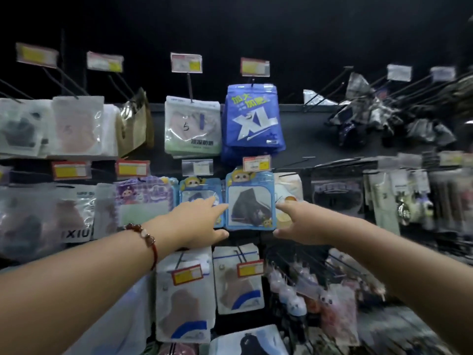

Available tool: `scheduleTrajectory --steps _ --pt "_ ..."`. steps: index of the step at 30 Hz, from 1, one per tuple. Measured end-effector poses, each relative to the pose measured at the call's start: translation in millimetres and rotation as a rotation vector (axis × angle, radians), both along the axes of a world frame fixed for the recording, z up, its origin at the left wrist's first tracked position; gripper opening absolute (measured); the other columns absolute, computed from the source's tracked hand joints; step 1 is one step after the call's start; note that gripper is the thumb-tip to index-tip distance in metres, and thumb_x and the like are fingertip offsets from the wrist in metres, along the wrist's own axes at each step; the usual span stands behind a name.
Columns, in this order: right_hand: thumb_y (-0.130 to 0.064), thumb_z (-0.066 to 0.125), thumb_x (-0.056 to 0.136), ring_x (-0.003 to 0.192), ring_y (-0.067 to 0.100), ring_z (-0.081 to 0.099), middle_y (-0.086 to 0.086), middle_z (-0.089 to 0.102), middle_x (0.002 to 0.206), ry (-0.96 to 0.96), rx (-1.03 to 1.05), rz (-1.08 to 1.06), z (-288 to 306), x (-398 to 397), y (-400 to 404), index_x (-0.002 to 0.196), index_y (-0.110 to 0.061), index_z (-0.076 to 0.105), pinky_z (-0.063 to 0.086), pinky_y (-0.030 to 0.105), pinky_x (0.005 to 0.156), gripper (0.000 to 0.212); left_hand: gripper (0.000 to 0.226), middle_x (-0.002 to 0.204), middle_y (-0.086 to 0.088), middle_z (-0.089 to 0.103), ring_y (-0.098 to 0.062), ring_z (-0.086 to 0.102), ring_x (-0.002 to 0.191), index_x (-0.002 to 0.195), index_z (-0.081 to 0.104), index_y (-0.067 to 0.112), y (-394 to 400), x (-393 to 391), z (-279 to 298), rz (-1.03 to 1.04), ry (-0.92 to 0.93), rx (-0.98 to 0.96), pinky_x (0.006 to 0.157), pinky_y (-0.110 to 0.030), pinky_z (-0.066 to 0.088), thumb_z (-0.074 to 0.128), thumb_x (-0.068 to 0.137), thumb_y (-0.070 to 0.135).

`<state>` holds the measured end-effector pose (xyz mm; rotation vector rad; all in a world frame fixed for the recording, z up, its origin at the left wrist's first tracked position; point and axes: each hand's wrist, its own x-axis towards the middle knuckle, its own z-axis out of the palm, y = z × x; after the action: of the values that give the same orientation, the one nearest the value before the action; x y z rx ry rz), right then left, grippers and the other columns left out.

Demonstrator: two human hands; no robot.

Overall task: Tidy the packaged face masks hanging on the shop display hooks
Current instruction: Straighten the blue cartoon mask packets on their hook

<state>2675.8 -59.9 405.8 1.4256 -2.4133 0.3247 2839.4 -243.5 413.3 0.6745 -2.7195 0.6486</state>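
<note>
At the left edge of the display wall (332, 129), blurred clear packs of pale and dark masks (76, 126) hang in the upper row, with a purple cartoon pack (143, 193) in the row below. The person's left hand (194, 226), a red bead bracelet (146, 239) on its wrist, reaches to the middle row with fingers stretched out nearly straight; the fingertips lie against the front of a light blue cartoon mask pack (197, 190) and reach the left edge of its neighbour, while the thumb sits under the packs' lower edge. It grips nothing. That neighbour, a second light blue cartoon pack holding a dark mask (250, 201), hangs between the two hands, directly below the blue XL pack (253, 119) and beside the pale green pack (193, 129) of the upper row. The right hand (299, 224) comes in from the right, fingers extended, fingertips touching the pack's right edge, thumb beneath; whether it pinches the pack cannot be told. Behind it hangs a white and orange pack (289, 190). Below the hands hang two white packs with brown masks (184, 303). Toward the right edge, dark items hang, blurred.
</note>
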Motion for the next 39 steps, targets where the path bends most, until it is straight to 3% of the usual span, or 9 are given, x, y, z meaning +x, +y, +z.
scheduleTrajectory --steps 9,15,20,22,24,27,31,35,39 --pt "-0.055 0.056 0.091 0.14 0.028 0.034 0.007 0.033 0.156 -0.005 -0.03 0.032 1.2 -65.1 -24.4 0.153 -0.02 0.025 0.032 0.043 0.113 0.078 0.077 0.164 -0.012 0.017 -0.033 0.029 0.146 0.158 0.008 0.032 -21.6 -69.7 2.5 0.053 -0.027 -0.044 0.113 -0.048 0.035 0.038 0.095 0.066" --pt "-0.046 0.057 0.094 0.142 0.023 0.034 0.002 0.031 0.158 -0.031 -0.093 0.091 9.4 -94.6 -38.2 0.155 -0.021 0.021 0.033 0.038 0.113 0.075 0.076 0.166 -0.011 0.013 -0.033 0.03 0.146 0.158 0.009 0.033 -30.7 -92.3 0.9 0.1 0.09 0.011 0.114 -0.046 0.036 0.042 0.096 0.063" --pt "-0.039 0.06 0.094 0.128 0.02 0.05 -0.002 0.046 0.148 -0.078 -0.209 0.16 18.6 -108.8 -50.0 0.15 -0.028 0.032 0.045 0.032 0.091 0.064 0.078 0.167 -0.008 0.008 -0.03 0.024 0.15 0.159 0.008 0.034 -39.4 -102.6 -0.9 0.138 0.19 0.081 0.118 -0.043 0.028 0.043 0.096 0.063" --pt "-0.038 0.06 0.095 0.121 0.02 0.054 -0.001 0.053 0.142 -0.163 -0.297 0.176 17.3 -112.0 -55.7 0.146 -0.027 0.038 0.042 0.03 0.082 0.056 0.076 0.167 -0.006 0.011 -0.029 0.022 0.15 0.159 0.009 0.034 -39.7 -107.2 -3.0 0.134 0.255 0.148 0.119 -0.043 0.027 0.044 0.096 0.061" --pt "-0.038 0.06 0.095 0.121 0.021 0.054 0.0 0.055 0.139 -0.255 -0.392 0.195 13.6 -116.8 -65.2 0.143 -0.025 0.043 0.044 0.033 0.088 0.053 0.074 0.166 -0.003 0.018 -0.027 0.029 0.148 0.158 0.013 0.035 -41.3 -112.6 -4.1 0.127 0.355 0.257 0.117 -0.041 0.032 0.047 0.096 0.059" --pt "-0.038 0.059 0.095 0.114 0.022 0.057 0.002 0.06 0.129 -0.389 -0.53 0.201 7.7 -125.1 -82.7 0.142 -0.021 0.044 0.043 0.034 0.087 0.052 0.071 0.161 0.001 0.031 -0.023 0.051 0.131 0.157 0.019 0.038 -44.6 -123.0 -4.2 0.119 0.564 0.458 0.102 -0.035 0.047 0.052 0.096 0.055" --pt "-0.036 0.058 0.096 0.095 0.016 0.059 0.0 0.064 0.115 -0.611 -0.722 0.208 2.7 -137.1 -105.9 0.141 -0.018 0.045 0.047 0.034 0.082 0.05 0.065 0.153 -0.003 0.043 -0.025 0.059 0.114 0.156 0.025 0.033 -49.4 -139.0 -6.1 0.027 0.84 0.758 0.082 -0.031 0.051 0.055 0.099 0.041" --pt "-0.034 0.059 0.096 0.084 0.01 0.065 -0.004 0.069 0.099 -0.726 -0.816 0.233 -3.4 -145.3 -122.9 0.125 -0.024 0.059 0.05 0.029 0.065 0.031 0.061 0.152 -0.002 0.046 -0.025 0.051 0.129 0.153 0.037 0.025 -59.7 -145.6 -13.5 0.0 0.983 0.893 0.088 -0.029 0.043 0.058 0.098 0.041" --pt "-0.032 0.063 0.094 0.081 0.013 0.068 -0.006 0.069 0.091 -0.779 -0.859 0.26 -8.9 -151.4 -130.2 0.114 -0.023 0.065 0.058 0.035 0.071 0.022 0.044 0.135 -0.001 0.061 -0.018 0.06 0.109 0.138 0.057 0.023 -66.9 -149.0 -19.9 -0.115 1.056 0.999 0.09 -0.033 0.051 0.062 0.096 0.037"
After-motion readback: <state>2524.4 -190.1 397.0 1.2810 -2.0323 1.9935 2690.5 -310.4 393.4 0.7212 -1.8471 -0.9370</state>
